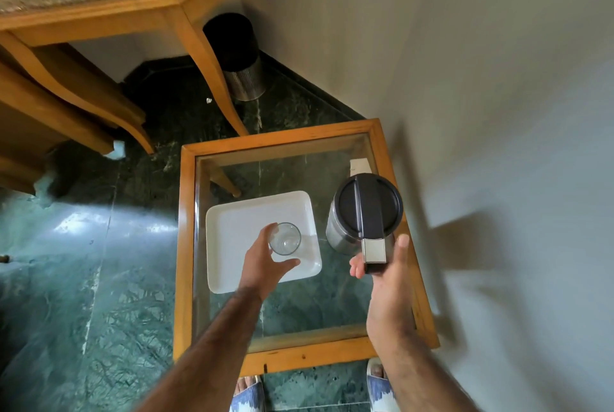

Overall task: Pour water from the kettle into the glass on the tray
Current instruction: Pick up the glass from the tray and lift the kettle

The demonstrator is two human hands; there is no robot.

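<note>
Nothing poured yet: the left hand (265, 265) grips the empty glass (284, 239) while the right hand (387, 265) cups the upright kettle (362, 212) handle, fingers not closed.

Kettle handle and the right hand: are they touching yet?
Cannot tell. In the head view the right hand is open around the kettle handle's end, thumb and fingers spread either side, but the overlap hides any contact or gap.

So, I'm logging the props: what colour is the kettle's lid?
The kettle lid is black, over a silver steel body; the head view shows it.
</note>
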